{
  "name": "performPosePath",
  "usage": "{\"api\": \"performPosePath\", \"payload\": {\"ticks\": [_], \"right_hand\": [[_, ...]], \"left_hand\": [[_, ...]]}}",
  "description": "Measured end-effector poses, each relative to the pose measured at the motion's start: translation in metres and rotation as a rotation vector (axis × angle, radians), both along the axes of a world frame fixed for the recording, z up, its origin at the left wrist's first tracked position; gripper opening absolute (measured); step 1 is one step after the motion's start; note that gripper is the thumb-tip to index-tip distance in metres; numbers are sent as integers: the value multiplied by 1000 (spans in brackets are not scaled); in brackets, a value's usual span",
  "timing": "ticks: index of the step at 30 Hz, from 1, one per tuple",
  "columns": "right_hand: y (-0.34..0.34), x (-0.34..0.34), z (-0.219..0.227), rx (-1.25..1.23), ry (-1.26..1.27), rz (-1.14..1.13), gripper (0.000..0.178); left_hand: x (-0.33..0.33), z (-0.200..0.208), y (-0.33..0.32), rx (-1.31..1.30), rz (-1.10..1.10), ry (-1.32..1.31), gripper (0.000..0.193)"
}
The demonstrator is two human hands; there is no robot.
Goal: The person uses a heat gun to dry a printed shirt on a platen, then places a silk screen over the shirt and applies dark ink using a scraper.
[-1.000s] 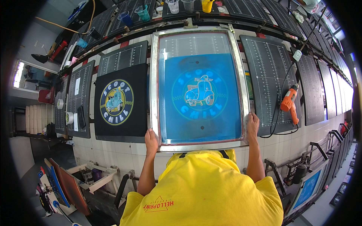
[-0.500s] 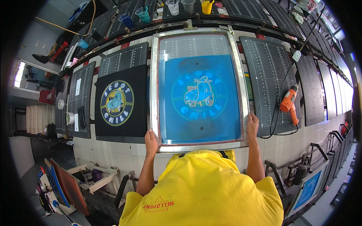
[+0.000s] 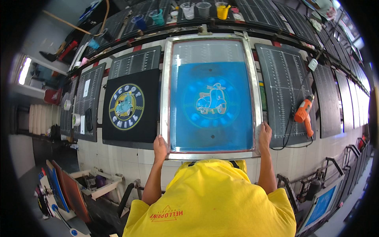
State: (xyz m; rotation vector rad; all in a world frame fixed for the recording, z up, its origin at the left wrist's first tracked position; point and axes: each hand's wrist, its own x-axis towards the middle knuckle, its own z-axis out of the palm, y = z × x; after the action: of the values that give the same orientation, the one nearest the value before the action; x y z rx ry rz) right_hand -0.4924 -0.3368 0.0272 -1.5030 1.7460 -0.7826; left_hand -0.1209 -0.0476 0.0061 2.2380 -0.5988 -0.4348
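A silkscreen frame with metal edges and blue-coated mesh lies in front of me. A scooter emblem with a ring shows in its mesh, and the ring's lettering looks blurred through it. My left hand is closed round the frame's near left corner, thumb up along the side. On the opposite side, my right hand grips the right edge near its front corner. Fingers beneath the frame are hidden on both hands. Left of the frame, a black cloth with a printed scooter emblem is spread on a board.
An orange heat gun with a black cord rests on the board to the right. Cups of ink, among them a yellow cup, stand along the far rail. A phone and tape roll sit at left. Another blue screen leans lower right.
Boards and frame sit slightly lower and further right in the picture. The lettering seen through the mesh has become blurrier. Both hands keep their hold on the frame.
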Motion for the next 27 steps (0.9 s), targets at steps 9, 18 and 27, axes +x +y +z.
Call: {"api": "performPosePath", "payload": {"ticks": [9, 18, 27], "right_hand": [[-2, -5, -8, 74, -23, -26, 45], [-12, -14, -17, 71, -94, 141, 46], [7, -5, 3, -244, -146, 214, 36]], "left_hand": [[-2, 6, -7, 81, 25, -71, 45], [-21, 23, -7, -341, 236, -68, 30], [-11, 47, 4, -610, 410, -80, 24]]}}
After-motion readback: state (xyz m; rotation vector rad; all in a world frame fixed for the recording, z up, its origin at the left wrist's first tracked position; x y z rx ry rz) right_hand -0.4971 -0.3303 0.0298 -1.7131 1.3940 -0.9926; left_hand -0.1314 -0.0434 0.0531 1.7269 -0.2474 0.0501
